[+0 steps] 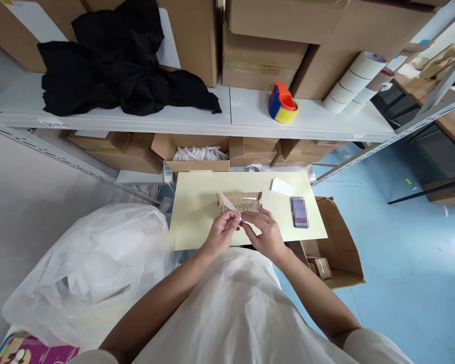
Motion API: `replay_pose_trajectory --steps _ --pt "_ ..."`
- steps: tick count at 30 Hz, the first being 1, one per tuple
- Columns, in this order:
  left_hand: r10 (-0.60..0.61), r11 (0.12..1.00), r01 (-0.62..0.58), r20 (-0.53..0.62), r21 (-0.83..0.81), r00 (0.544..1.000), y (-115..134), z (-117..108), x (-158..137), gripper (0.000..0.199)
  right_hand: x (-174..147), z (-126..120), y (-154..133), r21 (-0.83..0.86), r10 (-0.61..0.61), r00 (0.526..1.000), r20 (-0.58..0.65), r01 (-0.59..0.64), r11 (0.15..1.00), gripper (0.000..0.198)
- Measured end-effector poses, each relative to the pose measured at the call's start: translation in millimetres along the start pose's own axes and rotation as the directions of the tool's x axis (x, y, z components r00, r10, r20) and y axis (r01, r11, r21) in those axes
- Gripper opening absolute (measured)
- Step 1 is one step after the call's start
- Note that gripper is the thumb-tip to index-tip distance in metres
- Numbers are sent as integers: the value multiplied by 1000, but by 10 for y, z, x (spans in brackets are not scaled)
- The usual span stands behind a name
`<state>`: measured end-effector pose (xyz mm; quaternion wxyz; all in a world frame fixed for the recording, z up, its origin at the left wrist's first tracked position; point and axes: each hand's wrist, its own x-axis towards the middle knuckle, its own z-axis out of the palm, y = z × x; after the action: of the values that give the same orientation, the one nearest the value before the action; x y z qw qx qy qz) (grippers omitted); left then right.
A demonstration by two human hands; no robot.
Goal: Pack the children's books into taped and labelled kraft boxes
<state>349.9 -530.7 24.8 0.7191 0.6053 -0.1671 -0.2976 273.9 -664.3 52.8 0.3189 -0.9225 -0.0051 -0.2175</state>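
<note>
Now your bare left hand (219, 234) and right hand (267, 235) jointly pinch a small white object (240, 217), nearer you than the brown cardboard box (246, 197) on the pale-yellow tabletop (195, 212), where a slackened hold could drop it.

loose creased white top (231, 308), short white sleeves (373, 346), bare forearms (320, 298), bare left hand (220, 231), bare right hand (267, 235)

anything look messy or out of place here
Mainly the black cloth: it lies crumpled on the upper shelf against cardboard boxes, looking dropped rather than folded. I see no spill around the small cardboard box on the table.
</note>
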Motion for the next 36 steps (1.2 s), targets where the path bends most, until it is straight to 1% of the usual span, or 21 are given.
replay_pose_trajectory --steps 3,6,9,11,14,18,20,25,27,29,31,33,36 --pt "105 988 -107 29 114 994 68 -16 -7 24 45 -25 -55 95 68 998 8 -69 993 15" --pt "206 934 -218 73 283 976 145 -41 -11 23 80 -48 -82 169 121 993 7 -121 978 13" --pt "251 880 -276 116 386 961 212 -65 -15 22 93 -59 -88 229 145 989 40 -151 962 14" --pt "251 867 -284 132 410 959 245 -72 -19 21 95 -58 -85 281 179 981 76 -194 940 15" --pt "236 873 -277 148 402 960 277 -77 -19 20 100 -45 -68 357 250 960 126 -279 892 16" --pt "222 885 -260 142 385 965 298 -134 14 20 122 -16 2 431 331 934 138 -357 828 14" --pt "206 881 -239 125 408 971 308 -202 49 19 136 -6 57 485 378 915 142 -397 779 15" --pt "192 810 -215 100 546 976 330 -455 186 15 144 6 239 584 504 846 173 -500 640 19" --pt "177 784 -191 83 591 981 327 -581 270 13 143 15 331 614 539 817 207 -537 578 19" --pt "152 766 -155 58 624 987 314 -734 385 11 144 29 437 649 574 790 214 -555 521 17" --pt "106 755 -99 28 648 994 298 -924 539 9 145 44 560 680 619 762 192 -558 476 17" --pt "34 750 -31 8 661 999 295 -1148 731 10 136 49 697 703 671 725 153 -557 442 17" --pt "-58 737 45 -4 674 998 341 -1505 1076 14 93 27 905 715 751 657 59 -552 428 17"
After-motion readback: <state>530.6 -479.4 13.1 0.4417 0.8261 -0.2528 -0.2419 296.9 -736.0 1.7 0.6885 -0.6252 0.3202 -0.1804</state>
